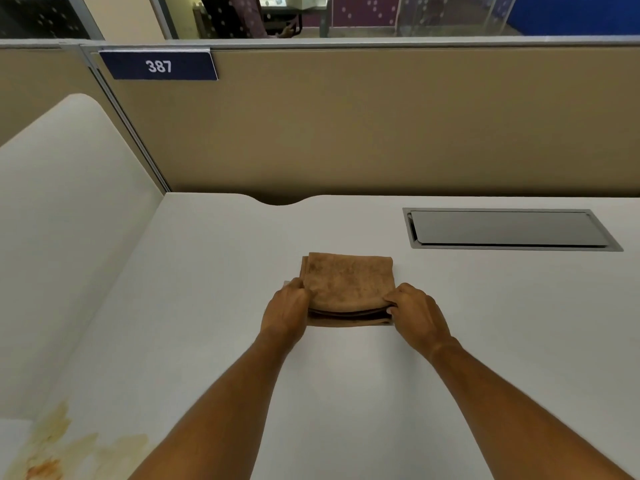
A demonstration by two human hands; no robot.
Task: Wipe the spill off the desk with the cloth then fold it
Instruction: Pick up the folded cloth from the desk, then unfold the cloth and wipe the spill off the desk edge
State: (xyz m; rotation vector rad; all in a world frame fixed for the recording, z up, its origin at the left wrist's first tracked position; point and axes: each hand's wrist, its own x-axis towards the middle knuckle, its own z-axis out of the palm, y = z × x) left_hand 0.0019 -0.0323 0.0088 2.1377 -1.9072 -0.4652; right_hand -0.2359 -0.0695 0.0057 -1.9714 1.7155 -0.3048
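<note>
Both hands grip the folded brown cloth (348, 285) on the white surface (485, 323): the left hand (285, 311) pinches its near-left edge, the right hand (417, 315) its near-right corner, fingers closed on the layers. The cloth lies left of the metal hatch (509, 228), nearer the person.

I see bare white desk (207, 271) all around the folded brown cloth (348, 282); tan partition wall (381, 133) blocks the back, white side panel (69, 220) the left, grey metal cable hatch (509, 228) lies flush
</note>
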